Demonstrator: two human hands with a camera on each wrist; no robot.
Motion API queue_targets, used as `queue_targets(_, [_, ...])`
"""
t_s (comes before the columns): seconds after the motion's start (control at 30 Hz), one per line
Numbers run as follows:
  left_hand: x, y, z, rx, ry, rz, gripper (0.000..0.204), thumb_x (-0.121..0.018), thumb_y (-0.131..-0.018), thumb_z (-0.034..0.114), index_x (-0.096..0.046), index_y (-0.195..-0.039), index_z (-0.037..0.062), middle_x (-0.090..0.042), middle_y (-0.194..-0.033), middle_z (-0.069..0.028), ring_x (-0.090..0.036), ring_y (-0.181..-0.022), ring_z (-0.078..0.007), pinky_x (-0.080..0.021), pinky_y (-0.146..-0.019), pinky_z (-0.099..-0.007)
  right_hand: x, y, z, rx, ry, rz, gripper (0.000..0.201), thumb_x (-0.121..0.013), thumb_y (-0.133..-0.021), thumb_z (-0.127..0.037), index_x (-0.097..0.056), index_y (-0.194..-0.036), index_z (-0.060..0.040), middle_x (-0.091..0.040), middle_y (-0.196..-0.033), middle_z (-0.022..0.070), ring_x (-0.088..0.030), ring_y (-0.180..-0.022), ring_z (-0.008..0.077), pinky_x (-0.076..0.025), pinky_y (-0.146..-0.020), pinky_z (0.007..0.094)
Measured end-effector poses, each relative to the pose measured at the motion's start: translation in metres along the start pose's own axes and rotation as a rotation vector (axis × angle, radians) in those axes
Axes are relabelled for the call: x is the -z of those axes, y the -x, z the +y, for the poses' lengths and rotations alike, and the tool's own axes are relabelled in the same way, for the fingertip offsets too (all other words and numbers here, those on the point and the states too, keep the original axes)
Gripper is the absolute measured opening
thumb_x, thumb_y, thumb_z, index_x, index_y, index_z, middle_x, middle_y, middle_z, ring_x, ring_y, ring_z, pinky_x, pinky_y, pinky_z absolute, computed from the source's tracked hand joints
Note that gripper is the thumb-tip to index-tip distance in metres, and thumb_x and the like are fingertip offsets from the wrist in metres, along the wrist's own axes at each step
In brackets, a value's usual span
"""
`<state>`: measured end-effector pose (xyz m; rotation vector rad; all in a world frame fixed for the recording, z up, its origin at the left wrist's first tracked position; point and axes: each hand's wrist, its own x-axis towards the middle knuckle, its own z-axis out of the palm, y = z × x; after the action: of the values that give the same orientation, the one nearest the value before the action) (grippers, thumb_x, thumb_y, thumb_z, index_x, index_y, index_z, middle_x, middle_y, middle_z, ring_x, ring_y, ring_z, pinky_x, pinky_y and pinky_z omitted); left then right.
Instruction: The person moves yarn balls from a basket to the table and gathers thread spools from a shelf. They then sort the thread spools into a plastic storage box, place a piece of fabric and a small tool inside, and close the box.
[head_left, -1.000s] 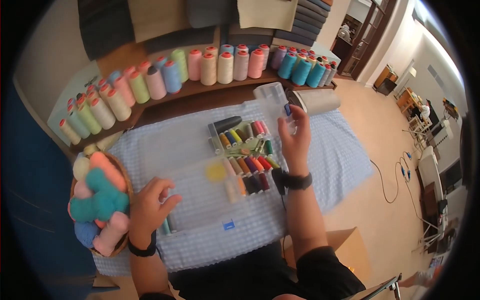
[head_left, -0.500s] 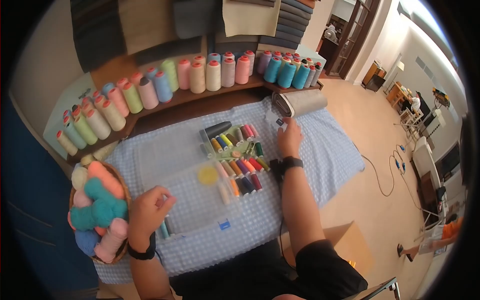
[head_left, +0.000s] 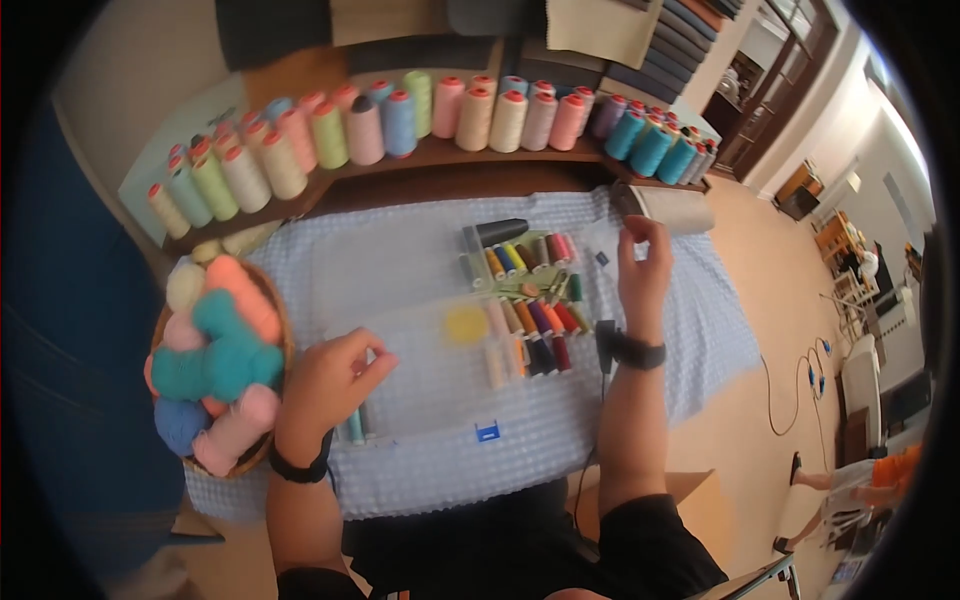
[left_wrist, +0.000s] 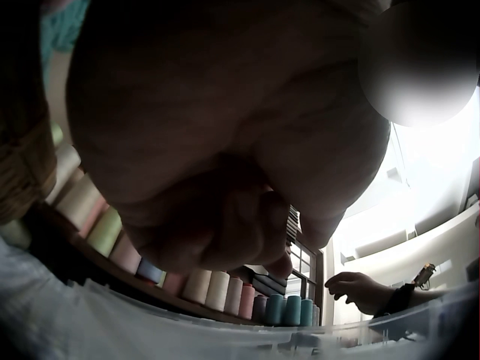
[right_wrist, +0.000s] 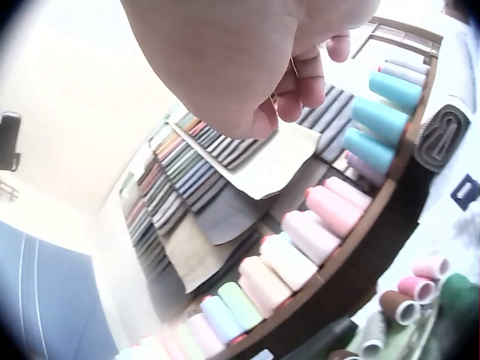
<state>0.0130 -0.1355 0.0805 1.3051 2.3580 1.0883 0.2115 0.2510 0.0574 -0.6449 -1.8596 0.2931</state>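
Note:
My left hand (head_left: 325, 390) hovers over the near left corner of a clear plastic box (head_left: 420, 400) with a blue latch (head_left: 487, 431), its fingers loosely curled around nothing. A teal spool (head_left: 355, 425) shows beside it. My right hand (head_left: 645, 270) is raised at the table's right side, fingers bent and empty; in the right wrist view its fingertips (right_wrist: 311, 90) hold nothing. Close to its left, a small blue latch (head_left: 602, 258) marks a clear container on the cloth. Several small thread spools (head_left: 540, 318) lie in rows in the middle, with green-handled scissors (head_left: 530, 288) between the rows.
A basket (head_left: 290, 345) of yarn balls stands at the left. Behind, a curved wooden shelf (head_left: 420, 170) carries many large thread cones. A grey fabric roll (head_left: 675, 210) lies at the back right. A cable (head_left: 590, 470) hangs over the table's front edge.
My right hand has lowered the clear container onto the cloth, released it and lifted away. The left hand stays near the box corner. The head view has shifted.

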Motion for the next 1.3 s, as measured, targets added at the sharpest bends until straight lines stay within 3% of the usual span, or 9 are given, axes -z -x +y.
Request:
queue_targets(0.27, [-0.001,-0.003,0.002,0.041,0.008,-0.01,0.023,-0.081,-0.095,0.028,-0.07,-0.099,0.0079,-0.07,-0.074,-0.0133,-0.07,-0.065,-0.0261,-0.051,-0.059,-0.036,0.001,0.018,-0.073,0.159,-0.244,-0.49,0.028,-0.077,-0.091,-0.004,-0.066,-0.117,-0.0044,-0.067,-0.106,0.0118,-0.065,-0.091,0.0282,-0.052,-0.084,0.041])
queue_targets(0.3, [-0.001,-0.002,0.001,0.039,0.003,-0.007,0.023,-0.081,-0.095,0.028,-0.07,-0.099,0.0079,-0.07,-0.074,-0.0133,-0.07,-0.065,-0.026,-0.051,-0.059,-0.0359,0.002,0.021,-0.081,0.103,-0.29,-0.552,0.021,-0.077,-0.091,-0.006,-0.068,-0.11,-0.0041,-0.068,-0.102,0.0117,-0.066,-0.088,0.0294,-0.053,-0.083,0.0418])
queue_targets(0.4, [-0.002,-0.002,0.0,0.041,0.004,0.0,0.023,-0.081,-0.095,0.027,-0.07,-0.099,0.008,-0.07,-0.074,-0.013,-0.071,-0.065,-0.0255,-0.051,-0.059,-0.0356,0.002,0.023,-0.078,0.239,-0.309,-0.737,0.013,-0.077,-0.092,-0.008,-0.071,-0.102,-0.0046,-0.07,-0.094,0.0121,-0.069,-0.084,0.031,-0.054,-0.082,0.043])
queue_targets(0.57, [-0.003,-0.003,0.0,0.057,0.005,-0.003,0.023,-0.081,-0.094,0.027,-0.07,-0.099,0.008,-0.069,-0.072,-0.0116,-0.071,-0.065,-0.0251,-0.051,-0.059,-0.0355,-0.004,0.024,-0.068,0.045,-0.218,-0.78,0.013,-0.077,-0.091,-0.01,-0.073,-0.1,-0.0024,-0.072,-0.091,0.0144,-0.071,-0.087,0.0357,-0.056,-0.082,0.0445])
queue_targets(0.67, [-0.008,-0.003,-0.003,-0.013,0.047,0.04,0.017,-0.08,-0.095,0.017,-0.069,-0.096,0.004,-0.052,-0.06,-0.0035,-0.048,-0.053,-0.0127,-0.038,-0.052,-0.0315,-0.01,0.029,-0.06,-0.052,-0.157,-0.923,0.018,-0.077,-0.09,-0.013,-0.073,-0.102,-0.0007,-0.073,-0.096,0.016,-0.071,-0.091,0.0377,-0.057,-0.084,0.0447])
queue_targets(0.7, [-0.007,-0.004,-0.002,0.016,0.038,0.019,0.019,-0.08,-0.094,0.02,-0.069,-0.097,0.0053,-0.057,-0.063,-0.0061,-0.056,-0.056,-0.0169,-0.042,-0.054,-0.0329,-0.012,0.031,-0.057,-0.077,-0.137,-0.987,0.02,-0.077,-0.089,-0.015,-0.073,-0.102,-0.0001,-0.073,-0.097,0.0165,-0.071,-0.093,0.0382,-0.057,-0.085,0.0446])
queue_targets(0.77, [-0.002,-0.003,0.0,0.079,0.014,-0.019,0.023,-0.081,-0.094,0.027,-0.07,-0.098,0.0078,-0.068,-0.07,-0.0112,-0.071,-0.064,-0.0253,-0.05,-0.058,-0.0358,-0.014,0.037,-0.053,0.034,-0.139,-0.99,0.026,-0.079,-0.089,-0.015,-0.074,-0.11,-0.001,-0.073,-0.103,0.0172,-0.072,-0.093,0.0352,-0.058,-0.083,0.0417])
queue_targets(1.03, [-0.003,-0.003,0.0,0.069,-0.013,-0.007,0.022,-0.081,-0.094,0.027,-0.07,-0.098,0.0074,-0.067,-0.068,-0.0116,-0.069,-0.062,-0.0265,-0.049,-0.057,-0.0367,-0.01,0.041,-0.036,0.113,-0.057,-1.005,0.047,-0.082,-0.085,-0.017,-0.075,-0.13,-0.0057,-0.07,-0.116,0.0184,-0.07,-0.104,0.0362,-0.057,-0.092,0.0414])
queue_targets(1.3, [-0.005,-0.004,0.001,0.071,-0.002,-0.008,0.022,-0.081,-0.094,0.026,-0.07,-0.098,0.0068,-0.063,-0.066,-0.0107,-0.066,-0.06,-0.0247,-0.048,-0.057,-0.0364,-0.008,0.041,-0.027,0.117,-0.035,-1.007,0.046,-0.081,-0.081,-0.011,-0.074,-0.126,-0.0055,-0.068,-0.113,0.0164,-0.068,-0.103,0.0352,-0.056,-0.091,0.042])
